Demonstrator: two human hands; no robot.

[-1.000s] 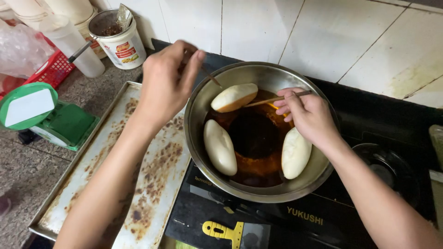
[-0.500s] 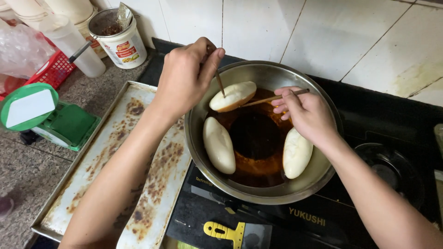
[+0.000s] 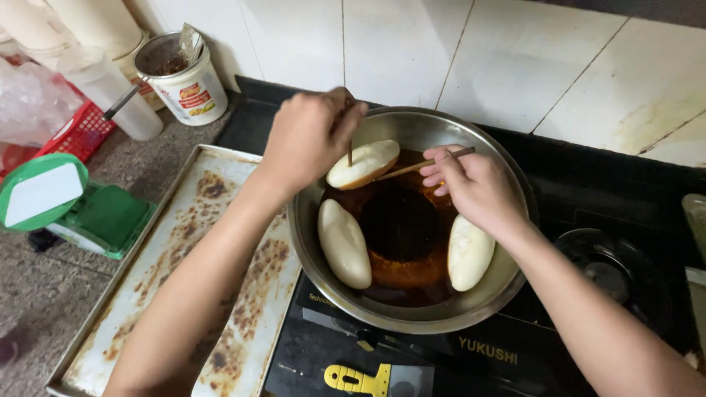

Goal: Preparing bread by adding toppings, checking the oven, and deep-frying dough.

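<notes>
A steel pan [image 3: 471, 307] of dark oil sits on a black stove. Three pale dough buns float in it: one at the top [image 3: 364, 163], one at the left [image 3: 343, 242], one at the right [image 3: 468, 252]. My left hand [image 3: 309, 136] is closed on a thin stick whose tip points down onto the top bun. A second wooden stick [image 3: 412, 167] is pinched in my right hand [image 3: 471, 184], and its tip touches the same bun from the right.
A stained metal baking tray [image 3: 176, 272] lies left of the pan. A green scale [image 3: 73, 209], a red basket [image 3: 77, 132], a white tub [image 3: 184, 81] and plastic containers stand at the back left. A yellow-handled scraper [image 3: 368, 378] lies on the stove front.
My left hand has moved right, from beside the pan's rim to over the top bun, bringing its stick down onto it. The right hand has barely moved.
</notes>
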